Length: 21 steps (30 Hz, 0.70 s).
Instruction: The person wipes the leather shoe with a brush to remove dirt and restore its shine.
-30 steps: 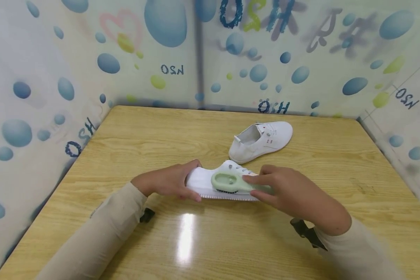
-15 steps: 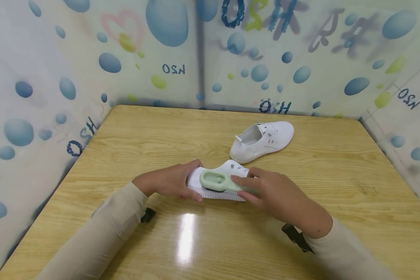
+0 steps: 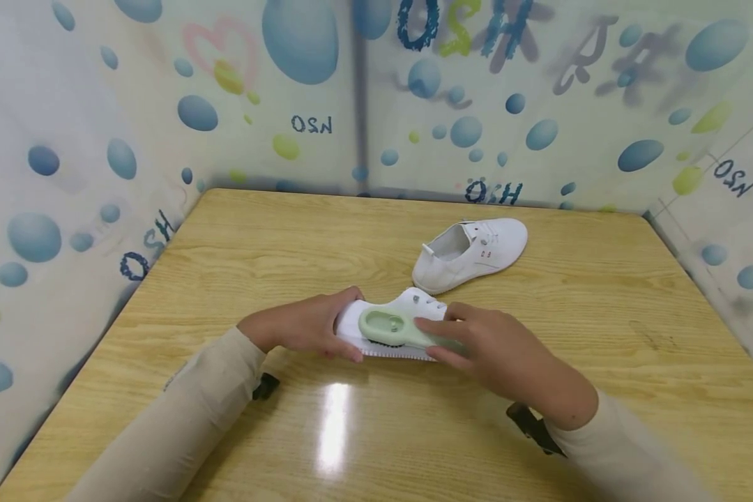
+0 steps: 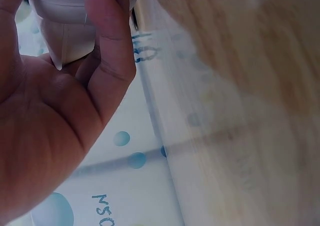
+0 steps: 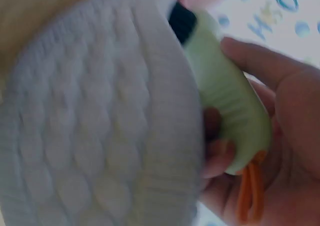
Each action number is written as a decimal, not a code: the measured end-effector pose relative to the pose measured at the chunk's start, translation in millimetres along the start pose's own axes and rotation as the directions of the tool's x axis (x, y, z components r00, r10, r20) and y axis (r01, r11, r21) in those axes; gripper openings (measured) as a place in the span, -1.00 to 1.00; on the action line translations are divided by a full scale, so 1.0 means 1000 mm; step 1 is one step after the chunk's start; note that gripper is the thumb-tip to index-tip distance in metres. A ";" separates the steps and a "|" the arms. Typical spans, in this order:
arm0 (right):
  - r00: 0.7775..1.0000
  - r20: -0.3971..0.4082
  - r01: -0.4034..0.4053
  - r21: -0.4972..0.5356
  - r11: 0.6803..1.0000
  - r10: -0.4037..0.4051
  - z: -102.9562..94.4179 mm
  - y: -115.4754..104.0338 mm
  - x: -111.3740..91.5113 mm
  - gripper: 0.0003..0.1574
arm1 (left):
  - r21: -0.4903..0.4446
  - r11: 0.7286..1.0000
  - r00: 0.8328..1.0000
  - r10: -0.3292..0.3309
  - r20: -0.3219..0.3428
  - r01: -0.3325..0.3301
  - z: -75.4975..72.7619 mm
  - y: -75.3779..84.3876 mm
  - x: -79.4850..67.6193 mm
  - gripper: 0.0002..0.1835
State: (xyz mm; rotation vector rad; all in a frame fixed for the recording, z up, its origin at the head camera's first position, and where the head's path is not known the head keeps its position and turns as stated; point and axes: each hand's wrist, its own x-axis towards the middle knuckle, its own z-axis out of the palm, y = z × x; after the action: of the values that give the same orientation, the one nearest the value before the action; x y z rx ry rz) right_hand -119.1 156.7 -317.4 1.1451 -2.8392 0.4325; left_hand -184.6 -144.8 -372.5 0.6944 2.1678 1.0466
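A white lace-up shoe [image 3: 408,304] is held on its side near the table's middle, its sole toward the person. My left hand [image 3: 310,324] grips its heel, thumb and fingers on either side. My right hand [image 3: 492,345] grips the handle of a pale green shoe brush [image 3: 383,326], its dark bristles against the shoe's side near the heel. In the right wrist view the bumpy white sole [image 5: 95,121] fills the left part, and an orange cord loop [image 5: 250,191] hangs from the handle's end. The left wrist view has the heel [image 4: 65,40] between thumb and fingers.
A second white shoe [image 3: 470,252] stands upright just behind the held one, toe pointing right. The wooden table [image 3: 276,237] meets walls [image 3: 389,125] printed with blue and green bubbles at the back and both sides.
My right hand and the brush have moved left along the shoe toward the heel, then stayed nearly in place. The left hand keeps its grip on the heel.
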 end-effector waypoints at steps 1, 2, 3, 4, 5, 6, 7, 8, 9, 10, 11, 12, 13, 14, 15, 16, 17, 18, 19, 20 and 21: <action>0.999 -0.029 0.022 -0.014 1.000 -0.023 0.005 -0.002 0.002 -0.54 | 0.000 1.000 1.000 0.004 0.000 -0.004 0.000 0.000 0.000 -0.32; 0.998 -0.053 0.037 -0.032 0.999 -0.038 0.009 -0.004 0.004 -0.53 | -0.003 1.000 1.000 0.007 0.001 -0.007 0.000 0.000 0.000 -0.32; 0.996 -0.076 0.047 -0.047 0.998 -0.051 0.012 -0.006 0.005 -0.52 | -0.003 1.000 1.000 0.010 0.001 -0.010 0.000 0.001 0.001 -0.32; 0.994 -0.091 0.055 -0.060 0.997 -0.060 0.014 -0.006 0.005 -0.52 | -0.005 1.000 1.000 0.012 0.001 -0.012 0.001 0.001 0.001 -0.32; 0.993 -0.098 0.055 -0.068 0.996 -0.062 0.015 -0.007 0.005 -0.52 | -0.007 1.000 1.000 0.013 0.000 -0.013 0.001 0.001 0.001 -0.32; 0.994 -0.097 0.051 -0.070 0.996 -0.058 0.015 -0.007 0.005 -0.52 | -0.007 1.000 1.000 0.012 0.001 -0.012 0.001 0.001 0.001 -0.32; 0.995 -0.084 0.041 -0.069 0.997 -0.047 0.014 -0.006 0.004 -0.52 | -0.007 1.000 1.000 0.011 0.002 -0.011 0.001 0.000 0.001 -0.32; 0.998 -0.064 0.025 -0.059 0.998 -0.029 0.011 -0.005 0.004 -0.52 | -0.005 1.000 1.000 0.010 0.002 -0.010 0.001 0.000 0.001 -0.32; 0.999 -0.039 0.007 -0.048 0.999 -0.009 0.008 -0.004 0.002 -0.52 | -0.003 1.000 1.000 0.008 0.002 -0.008 0.001 0.000 0.001 -0.32; 1.000 -0.009 -0.014 -0.040 0.999 0.014 0.004 -0.002 0.001 -0.53 | -0.002 1.000 1.000 0.006 0.003 -0.006 0.001 0.000 0.000 -0.32; 0.999 0.023 -0.042 -0.034 0.999 0.043 -0.001 0.000 -0.001 -0.53 | 0.001 1.000 1.000 0.002 0.003 -0.002 0.000 0.000 0.000 -0.31; 0.996 0.054 -0.069 -0.028 0.997 0.070 -0.006 0.001 -0.003 -0.54 | 0.003 1.000 1.000 -0.003 0.003 0.003 0.000 0.000 0.000 -0.31; 0.992 0.080 -0.093 -0.024 0.995 0.094 -0.011 0.004 -0.005 -0.55 | 0.005 1.000 1.000 -0.006 0.002 0.006 0.000 0.000 0.000 -0.30; 0.988 0.101 -0.115 -0.016 0.993 0.116 -0.017 0.006 -0.007 -0.56 | 0.007 1.000 1.000 -0.010 0.001 0.010 0.000 -0.001 0.000 -0.30; 0.985 0.117 -0.130 -0.012 0.991 0.130 -0.022 0.008 -0.010 -0.56 | 0.009 1.000 1.000 -0.014 0.000 0.014 0.000 -0.001 0.000 -0.30; 0.981 0.130 -0.141 -0.008 0.990 0.141 -0.026 0.010 -0.012 -0.57 | 0.010 1.000 1.000 -0.016 -0.001 0.016 0.000 -0.001 0.000 -0.29; 0.980 0.137 -0.146 -0.004 0.989 0.145 -0.030 0.012 -0.015 -0.57 | 0.012 1.000 1.000 -0.018 -0.002 0.018 0.000 -0.001 -0.001 -0.29; 0.980 0.140 -0.145 0.001 0.989 0.143 -0.033 0.013 -0.016 -0.58 | 0.015 1.000 1.000 -0.017 -0.003 0.017 0.000 -0.001 -0.001 -0.29; 0.980 0.138 -0.144 0.007 0.990 0.142 -0.034 0.014 -0.018 -0.58 | 0.015 1.000 1.000 -0.016 -0.004 0.016 0.000 -0.001 -0.001 -0.29; 0.981 0.136 -0.142 0.009 0.990 0.139 -0.034 0.015 -0.018 -0.58 | 0.018 1.000 1.000 -0.015 -0.005 0.015 0.000 -0.001 -0.001 -0.29; 0.982 0.133 -0.139 0.009 0.990 0.136 -0.033 0.015 -0.018 -0.57 | 0.018 1.000 1.000 -0.014 -0.006 0.014 0.000 -0.001 -0.001 -0.30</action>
State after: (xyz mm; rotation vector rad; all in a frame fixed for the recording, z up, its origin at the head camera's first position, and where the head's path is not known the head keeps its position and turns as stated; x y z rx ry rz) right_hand -118.0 187.9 -291.5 1.0201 -3.0478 0.4051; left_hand -184.6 -146.2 -373.1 0.6848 2.1864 1.0240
